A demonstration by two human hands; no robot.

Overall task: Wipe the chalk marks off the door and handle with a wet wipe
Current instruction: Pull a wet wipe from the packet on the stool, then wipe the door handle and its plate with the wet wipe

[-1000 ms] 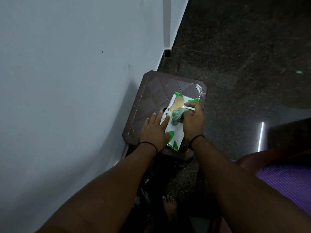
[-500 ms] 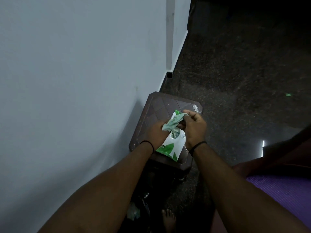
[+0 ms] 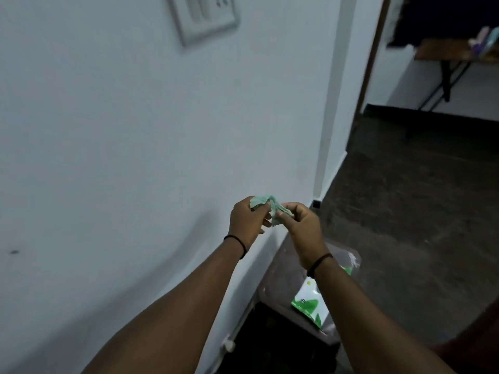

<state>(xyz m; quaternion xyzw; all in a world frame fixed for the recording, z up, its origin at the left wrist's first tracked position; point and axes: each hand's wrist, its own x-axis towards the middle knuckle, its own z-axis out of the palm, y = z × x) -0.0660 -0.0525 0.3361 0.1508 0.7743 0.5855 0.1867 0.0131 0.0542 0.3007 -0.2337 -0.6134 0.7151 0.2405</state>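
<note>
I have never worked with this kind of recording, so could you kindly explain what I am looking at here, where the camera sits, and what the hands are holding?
There is no machine here: a person wears one wide-angle camera on the head, looking forward and down, so both bare arms reach into the picture from below. The left hand and the right hand together pinch a crumpled pale green wet wipe, held up in front of a white wall. Below them stands a small dark stool, and on it lies the white and green wipe packet, partly hidden by the right arm. A switch plate is on the wall, and a doorway opens ahead on the right.
</note>
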